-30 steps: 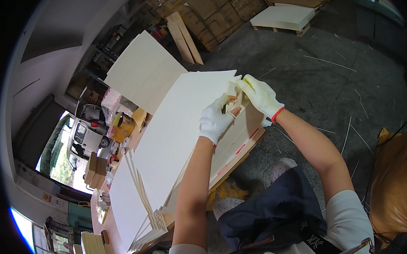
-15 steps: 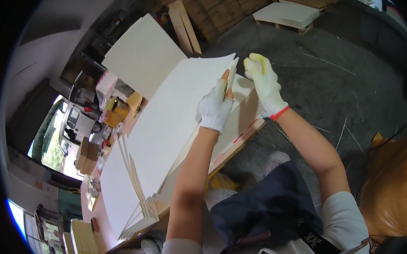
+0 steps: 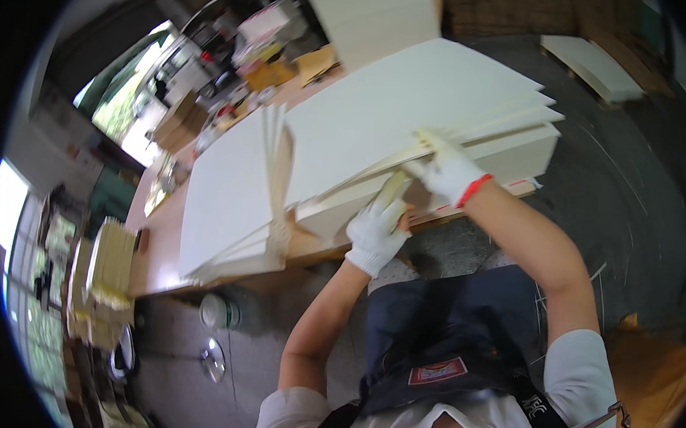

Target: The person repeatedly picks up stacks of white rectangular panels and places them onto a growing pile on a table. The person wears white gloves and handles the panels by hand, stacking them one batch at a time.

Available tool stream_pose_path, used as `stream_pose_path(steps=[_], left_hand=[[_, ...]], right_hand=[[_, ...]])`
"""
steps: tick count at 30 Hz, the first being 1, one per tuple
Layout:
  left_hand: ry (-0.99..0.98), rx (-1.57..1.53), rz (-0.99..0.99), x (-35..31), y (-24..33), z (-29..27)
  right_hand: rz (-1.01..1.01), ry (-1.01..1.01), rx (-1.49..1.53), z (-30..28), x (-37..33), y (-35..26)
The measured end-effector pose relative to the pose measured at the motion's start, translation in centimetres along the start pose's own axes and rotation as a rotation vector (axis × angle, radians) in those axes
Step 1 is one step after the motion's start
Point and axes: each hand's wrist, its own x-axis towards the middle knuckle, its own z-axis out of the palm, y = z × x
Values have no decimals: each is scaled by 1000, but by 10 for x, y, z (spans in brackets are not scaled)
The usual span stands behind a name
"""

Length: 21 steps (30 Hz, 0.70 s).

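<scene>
My right hand [image 3: 451, 174], in a white glove with yellowish fingertips and a red cuff, is at the near edge of large white sheets [image 3: 415, 92] on the table. Its blurred fingers lie over the edge with the thumb below, pinching it. Just below and left, my left hand [image 3: 377, 236] is closed in a white glove with bare finger ends. A blurred olive-yellow strip shape [image 3: 393, 188] sticks up from it; I cannot make out whether it is a tool or a wrapped finger. Under the sheets stands a thick white stack [image 3: 514, 158].
Left of the sheets lies another white pile [image 3: 229, 198] with thin boards [image 3: 273, 161] fanned upright along its side. Bundled cream blocks [image 3: 113, 258] stand by the table's left end. A white tub [image 3: 217, 312] is on the floor; a low pallet stack [image 3: 596, 65] stands far right.
My view has swung, shifting the table right. My left hand has left the sheets' far corner and dropped below the near edge. My right hand, raised and free before, is now on that edge.
</scene>
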Motion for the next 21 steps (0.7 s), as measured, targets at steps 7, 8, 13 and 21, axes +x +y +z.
stream_pose_path(steps=[7, 8, 13, 21], left_hand=[[133, 5, -155, -3, -2, 7], [217, 12, -101, -5, -5, 10], [-196, -884, -641, -38, -8, 15], [-7, -2147, -1058, -67, 20, -87]], right_hand=[[38, 1, -56, -13, -12, -26], [23, -21, -132, -23, -17, -33], [-76, -40, -719, -54, -115, -87], [114, 200, -240, -79, -228, -100]])
